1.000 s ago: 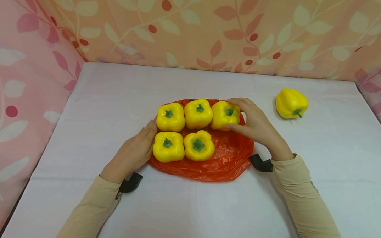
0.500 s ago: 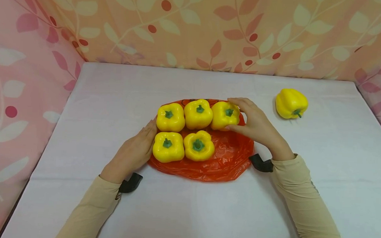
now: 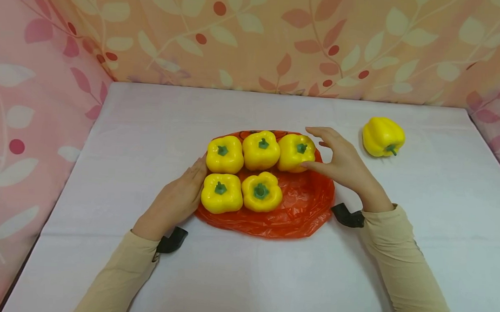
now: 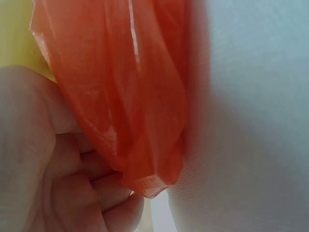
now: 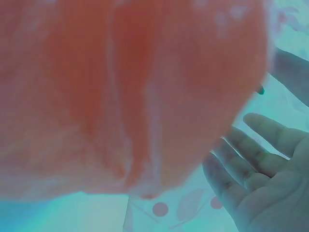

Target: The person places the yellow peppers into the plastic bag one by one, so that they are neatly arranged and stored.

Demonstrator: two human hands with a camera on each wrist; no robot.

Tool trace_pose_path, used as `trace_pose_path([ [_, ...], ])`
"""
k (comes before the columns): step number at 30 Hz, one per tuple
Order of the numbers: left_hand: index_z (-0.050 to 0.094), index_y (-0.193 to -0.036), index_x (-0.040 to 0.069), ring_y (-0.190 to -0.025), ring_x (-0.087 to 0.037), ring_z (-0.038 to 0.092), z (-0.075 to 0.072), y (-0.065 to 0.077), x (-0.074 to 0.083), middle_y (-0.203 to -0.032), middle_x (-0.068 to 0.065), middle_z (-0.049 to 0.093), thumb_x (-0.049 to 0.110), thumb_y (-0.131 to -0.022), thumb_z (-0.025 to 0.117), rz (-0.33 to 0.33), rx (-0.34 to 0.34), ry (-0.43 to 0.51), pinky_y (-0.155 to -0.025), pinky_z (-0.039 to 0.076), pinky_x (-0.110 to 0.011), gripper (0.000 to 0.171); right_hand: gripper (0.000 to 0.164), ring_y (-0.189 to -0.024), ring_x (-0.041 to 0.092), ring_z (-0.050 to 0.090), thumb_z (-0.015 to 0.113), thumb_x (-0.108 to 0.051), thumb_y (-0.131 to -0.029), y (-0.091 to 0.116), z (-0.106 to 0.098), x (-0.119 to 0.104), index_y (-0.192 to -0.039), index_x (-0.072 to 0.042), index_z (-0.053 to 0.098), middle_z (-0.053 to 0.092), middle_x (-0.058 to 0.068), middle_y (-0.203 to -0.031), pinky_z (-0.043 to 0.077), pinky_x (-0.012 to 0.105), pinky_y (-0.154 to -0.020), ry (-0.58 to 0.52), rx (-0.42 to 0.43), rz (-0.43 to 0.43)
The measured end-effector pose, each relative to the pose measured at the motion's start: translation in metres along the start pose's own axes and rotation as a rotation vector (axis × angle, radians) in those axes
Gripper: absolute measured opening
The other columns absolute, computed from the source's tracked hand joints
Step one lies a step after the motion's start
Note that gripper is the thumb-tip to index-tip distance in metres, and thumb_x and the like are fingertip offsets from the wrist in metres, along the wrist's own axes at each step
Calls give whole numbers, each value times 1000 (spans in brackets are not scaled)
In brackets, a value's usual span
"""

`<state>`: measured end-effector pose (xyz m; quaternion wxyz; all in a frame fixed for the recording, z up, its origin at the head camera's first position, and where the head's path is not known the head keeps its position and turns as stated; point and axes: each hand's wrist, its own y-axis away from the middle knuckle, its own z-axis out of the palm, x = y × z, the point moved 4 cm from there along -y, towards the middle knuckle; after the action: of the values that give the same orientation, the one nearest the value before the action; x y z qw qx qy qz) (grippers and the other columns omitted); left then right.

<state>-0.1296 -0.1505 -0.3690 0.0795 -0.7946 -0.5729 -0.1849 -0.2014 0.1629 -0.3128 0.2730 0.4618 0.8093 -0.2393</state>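
In the head view several yellow bell peppers stand stem up on a red plastic bag [image 3: 300, 202]. Three form the far row: a left pepper [image 3: 223, 162], a middle pepper [image 3: 260, 156] and a right pepper [image 3: 289, 155]. Nearer are a front-left pepper [image 3: 220, 202] and a front-right pepper [image 3: 259, 203]. My left hand [image 3: 174, 204] lies with extended fingers along the bag's left side, beside the left peppers. Around the far right pepper's right side, my right hand [image 3: 345, 165] is spread, thumb at its front edge and fingers apart from it. The right wrist view shows the bag [image 5: 135, 96] beside the outstretched fingers [image 5: 256, 159].
Another yellow bell pepper [image 3: 382, 137] lies on its side at the far right of the white-covered table [image 3: 249, 277]. A patterned curtain [image 3: 255, 40] runs behind the table, with pink cloth [image 3: 29, 118] on the left.
My right hand has eased a little to the right, its fingers lifting away from the far right pepper and spreading. The left hand and the peppers stay in place.
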Motion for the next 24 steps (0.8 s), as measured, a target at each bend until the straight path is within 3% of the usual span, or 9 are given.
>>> trace_pose_path([
  [6,10,-151,3,-141,-26,21,1,0,0,-155,-13,19,32,-104,29,2,4,-5,-112,24,-44,58,68,-124,30,42,79,-12,-77,6,-9,6,-136,-3,47,46,14,-136,41,52,-99,-21,66,34],
  [17,11,-150,2,-140,-27,22,-1,1,1,-154,-15,20,30,-104,30,6,7,-5,-111,25,-45,58,64,-123,33,43,77,-8,-79,19,-24,18,-135,-1,48,47,16,-136,39,55,-98,-26,150,109],
  [24,9,-151,3,-141,-27,21,-1,1,0,-154,-14,19,32,-104,30,-1,0,-5,-111,24,-45,59,60,-119,30,47,76,-6,-79,22,-35,23,-133,1,50,51,14,-133,41,44,-100,-22,230,121],
])
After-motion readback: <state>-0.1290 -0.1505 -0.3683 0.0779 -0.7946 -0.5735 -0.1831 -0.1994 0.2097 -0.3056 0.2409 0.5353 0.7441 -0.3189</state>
